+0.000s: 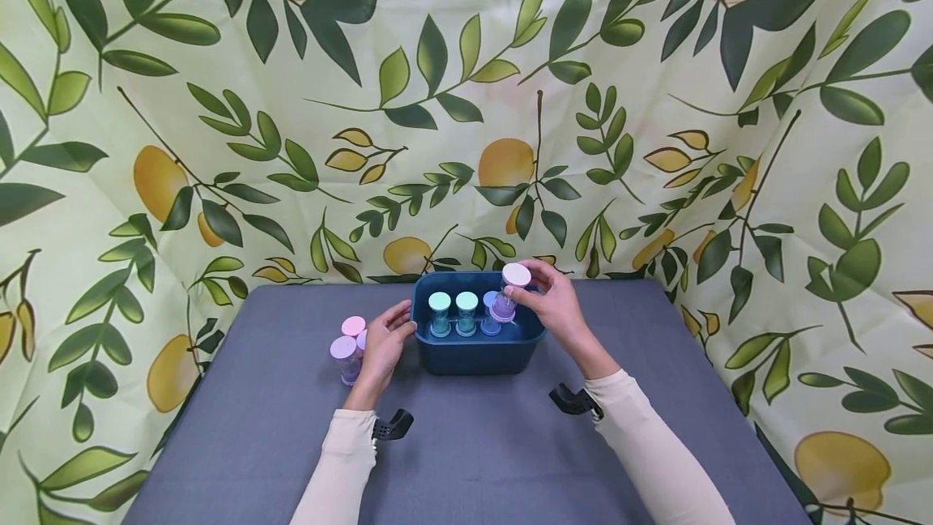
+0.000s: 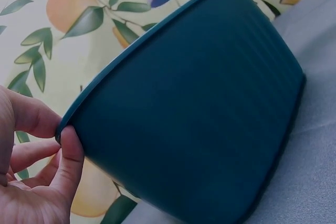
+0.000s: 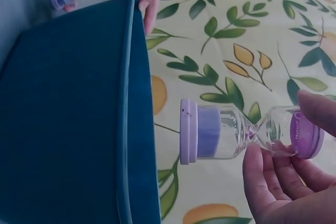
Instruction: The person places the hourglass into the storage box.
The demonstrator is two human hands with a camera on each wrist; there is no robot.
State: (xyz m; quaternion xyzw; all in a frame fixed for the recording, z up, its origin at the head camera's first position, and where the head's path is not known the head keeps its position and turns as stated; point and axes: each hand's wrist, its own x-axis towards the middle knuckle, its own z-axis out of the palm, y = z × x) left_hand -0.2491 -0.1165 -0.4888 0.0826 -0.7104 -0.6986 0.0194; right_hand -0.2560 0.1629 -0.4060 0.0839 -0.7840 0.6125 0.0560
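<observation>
My left hand (image 1: 386,343) pinches the left rim of a dark blue plastic bin (image 1: 477,360), thumb outside in the left wrist view. Over the bin's right end, my right hand (image 1: 557,306) holds a purple sand timer (image 3: 209,131) by its upper half. In the head view it is upright, its white-looking cap on top and purple sand in the lower bulb. Inside the bin stand a teal sand timer (image 1: 440,316), a second teal timer (image 1: 466,316) and a blue timer (image 1: 490,318), which the held one partly overlaps.
Left of my left hand stand a pink-capped timer (image 1: 353,326), a lilac-capped timer (image 1: 344,351) and another lilac one (image 1: 361,339), mostly hidden by the hand. A grey cloth (image 1: 466,444) covers the table. Behind it hangs a leaf-and-lemon printed curtain (image 1: 437,185).
</observation>
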